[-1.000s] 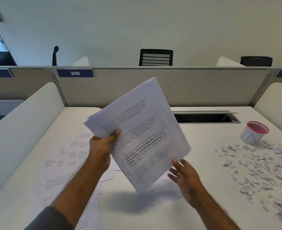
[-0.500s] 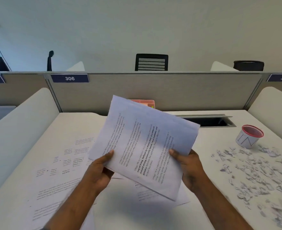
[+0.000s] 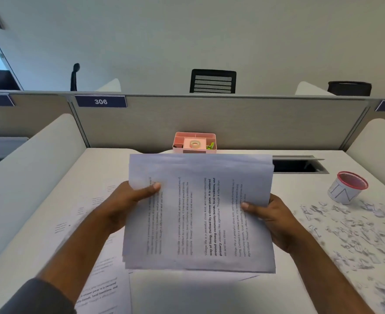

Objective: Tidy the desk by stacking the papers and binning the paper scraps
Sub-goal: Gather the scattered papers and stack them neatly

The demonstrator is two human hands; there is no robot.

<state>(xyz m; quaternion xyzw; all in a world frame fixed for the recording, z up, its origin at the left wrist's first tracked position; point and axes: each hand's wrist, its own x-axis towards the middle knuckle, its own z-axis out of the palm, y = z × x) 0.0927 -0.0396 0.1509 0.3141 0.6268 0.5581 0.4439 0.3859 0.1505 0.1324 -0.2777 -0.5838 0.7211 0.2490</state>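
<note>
Our left hand (image 3: 128,205) pinched the left edge of the sheaf of papers (image 3: 198,214), thumb pressed on the top sheet and fingers hidden beneath. Our right hand (image 3: 275,220) clamped the right edge the same way, thumb on top. The sheaf was held clear above the bench (image 3: 209,295), turned so the print ran sideways, with its sheet edges not fully flush. Both forearms reached forward from below, roughly symmetrical.

We judged the task partly done: several papers were gathered, but loose sheets (image 3: 100,288) remained on the bench at the left. The paper scraps (image 3: 357,234) lay scattered at the right, none yet binned, near the red-rimmed cup (image 3: 345,188). A pink organiser (image 3: 194,142) stood at the rear.
</note>
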